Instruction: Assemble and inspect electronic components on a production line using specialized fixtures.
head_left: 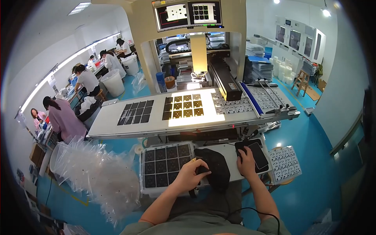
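Machine: Beige metal-framed machine (237,23) arches over the work, its lamp likely set to light parts below.
Table: Long white flat table (103,121) lies beneath.
Tray: Pale rectangular tray of dark squares (154,190) sits by the left forearm, apparently for easy reach.
Bundle: Soft-looking black bundle (219,169) lies between the hands.
Pad: Flat black rectangular pad (266,167), farther right.
Left hand (190,174): Curled at the bundle; a pinch cannot be confirmed.
Right hand (246,161): Fingers bent over the pad's left side, perhaps for support; its grip is hidden.

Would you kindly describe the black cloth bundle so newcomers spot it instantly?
Below the long white machine bed, find the person's left hand. It touches the black cloth bundle, plain and rounded, unlike the neighbouring rectangular white tray of dark squares.
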A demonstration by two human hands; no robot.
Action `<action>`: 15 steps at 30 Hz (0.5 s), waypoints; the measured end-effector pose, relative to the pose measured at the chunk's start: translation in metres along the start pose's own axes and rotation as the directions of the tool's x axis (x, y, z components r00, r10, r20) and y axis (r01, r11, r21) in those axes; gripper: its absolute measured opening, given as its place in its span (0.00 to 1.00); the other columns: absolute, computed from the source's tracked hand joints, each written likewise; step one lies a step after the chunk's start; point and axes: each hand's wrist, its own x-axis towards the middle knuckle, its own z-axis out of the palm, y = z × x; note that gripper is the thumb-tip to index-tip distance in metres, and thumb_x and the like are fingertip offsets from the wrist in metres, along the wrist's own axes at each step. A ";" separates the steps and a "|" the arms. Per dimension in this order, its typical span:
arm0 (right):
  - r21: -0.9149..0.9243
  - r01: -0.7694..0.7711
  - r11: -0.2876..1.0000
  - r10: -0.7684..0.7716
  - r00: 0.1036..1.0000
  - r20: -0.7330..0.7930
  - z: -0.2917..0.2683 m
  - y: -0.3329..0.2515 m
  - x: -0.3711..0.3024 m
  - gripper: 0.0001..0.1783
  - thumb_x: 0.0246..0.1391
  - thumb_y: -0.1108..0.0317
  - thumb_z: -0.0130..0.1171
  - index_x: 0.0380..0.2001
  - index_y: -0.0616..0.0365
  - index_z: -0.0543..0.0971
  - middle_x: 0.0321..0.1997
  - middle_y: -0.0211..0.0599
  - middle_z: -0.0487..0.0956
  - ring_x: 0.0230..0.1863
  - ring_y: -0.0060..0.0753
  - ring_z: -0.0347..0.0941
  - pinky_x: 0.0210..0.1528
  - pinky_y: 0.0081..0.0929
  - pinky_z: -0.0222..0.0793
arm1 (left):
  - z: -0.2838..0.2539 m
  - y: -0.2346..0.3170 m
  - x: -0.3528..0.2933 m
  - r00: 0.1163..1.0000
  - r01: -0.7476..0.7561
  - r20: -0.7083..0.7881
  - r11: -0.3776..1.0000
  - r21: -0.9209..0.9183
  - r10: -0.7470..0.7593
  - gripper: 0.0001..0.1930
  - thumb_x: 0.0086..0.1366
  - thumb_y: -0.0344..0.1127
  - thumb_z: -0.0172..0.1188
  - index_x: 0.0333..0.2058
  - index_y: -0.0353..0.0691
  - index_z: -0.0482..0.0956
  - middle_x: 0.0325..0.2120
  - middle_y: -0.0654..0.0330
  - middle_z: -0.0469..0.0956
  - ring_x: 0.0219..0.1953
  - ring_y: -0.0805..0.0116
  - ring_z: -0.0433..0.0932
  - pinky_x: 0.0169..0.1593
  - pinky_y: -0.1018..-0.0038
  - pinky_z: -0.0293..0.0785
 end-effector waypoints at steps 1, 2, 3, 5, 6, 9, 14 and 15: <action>0.006 0.001 1.000 -0.001 1.000 0.003 0.000 0.000 0.000 0.23 0.60 0.74 0.65 0.60 0.62 0.82 0.69 0.63 0.74 0.68 0.71 0.73 0.69 0.56 0.74 | 0.001 0.000 0.000 1.000 0.002 0.002 1.000 0.000 -0.002 0.10 0.66 0.27 0.77 0.42 0.39 0.84 0.35 0.58 0.77 0.33 0.68 0.77 0.36 0.71 0.74; 0.007 -0.001 1.000 0.001 1.000 0.004 0.000 0.000 0.000 0.23 0.60 0.74 0.65 0.60 0.62 0.82 0.69 0.63 0.74 0.68 0.71 0.73 0.69 0.56 0.74 | 0.002 0.000 0.000 1.000 0.005 0.003 1.000 -0.013 -0.005 0.10 0.65 0.27 0.77 0.42 0.39 0.84 0.35 0.59 0.77 0.33 0.68 0.77 0.36 0.71 0.74; 0.004 0.001 1.000 -0.001 1.000 0.001 -0.001 -0.001 0.000 0.23 0.60 0.74 0.66 0.59 0.61 0.82 0.69 0.63 0.74 0.68 0.70 0.73 0.68 0.56 0.74 | 0.002 0.000 0.000 1.000 0.007 0.003 1.000 -0.025 -0.007 0.10 0.65 0.26 0.77 0.42 0.39 0.84 0.35 0.59 0.78 0.33 0.68 0.77 0.36 0.72 0.74; 0.001 0.001 1.000 -0.001 1.000 0.001 -0.002 0.000 -0.002 0.23 0.59 0.74 0.66 0.59 0.61 0.82 0.68 0.62 0.74 0.67 0.70 0.74 0.68 0.55 0.75 | 0.003 0.002 0.000 1.000 0.023 0.013 0.999 -0.029 -0.023 0.10 0.65 0.26 0.77 0.42 0.39 0.84 0.35 0.59 0.78 0.33 0.68 0.77 0.36 0.72 0.74; -0.003 0.009 1.000 -0.009 1.000 -0.007 -0.002 0.000 -0.003 0.23 0.58 0.74 0.66 0.58 0.61 0.82 0.68 0.62 0.74 0.66 0.70 0.74 0.67 0.55 0.75 | 0.003 0.003 0.000 0.999 0.037 0.021 0.999 -0.032 -0.036 0.11 0.65 0.26 0.77 0.42 0.39 0.84 0.35 0.59 0.78 0.34 0.68 0.77 0.36 0.72 0.74; -0.008 0.020 1.000 -0.020 1.000 -0.018 -0.001 0.001 -0.005 0.24 0.57 0.74 0.67 0.58 0.61 0.82 0.67 0.61 0.75 0.65 0.69 0.75 0.67 0.55 0.75 | 0.003 0.005 0.002 0.998 0.053 0.026 0.996 -0.065 -0.051 0.11 0.65 0.26 0.77 0.42 0.39 0.84 0.35 0.59 0.78 0.34 0.68 0.77 0.36 0.72 0.73; -0.031 0.046 0.998 -0.047 0.998 -0.030 -0.001 -0.001 -0.003 0.24 0.55 0.74 0.68 0.57 0.61 0.83 0.67 0.60 0.75 0.64 0.68 0.76 0.65 0.54 0.77 | 0.002 0.005 0.003 0.999 0.046 0.029 0.998 -0.040 -0.044 0.11 0.65 0.27 0.77 0.42 0.39 0.84 0.34 0.59 0.78 0.35 0.67 0.77 0.37 0.71 0.74; -0.031 0.049 0.998 -0.050 0.998 -0.031 -0.001 -0.002 -0.002 0.24 0.55 0.74 0.68 0.57 0.60 0.83 0.67 0.60 0.75 0.64 0.68 0.76 0.64 0.54 0.77 | 0.002 0.005 0.004 0.999 0.039 0.032 0.999 -0.030 -0.038 0.11 0.65 0.27 0.77 0.42 0.39 0.84 0.34 0.58 0.78 0.36 0.67 0.78 0.38 0.71 0.74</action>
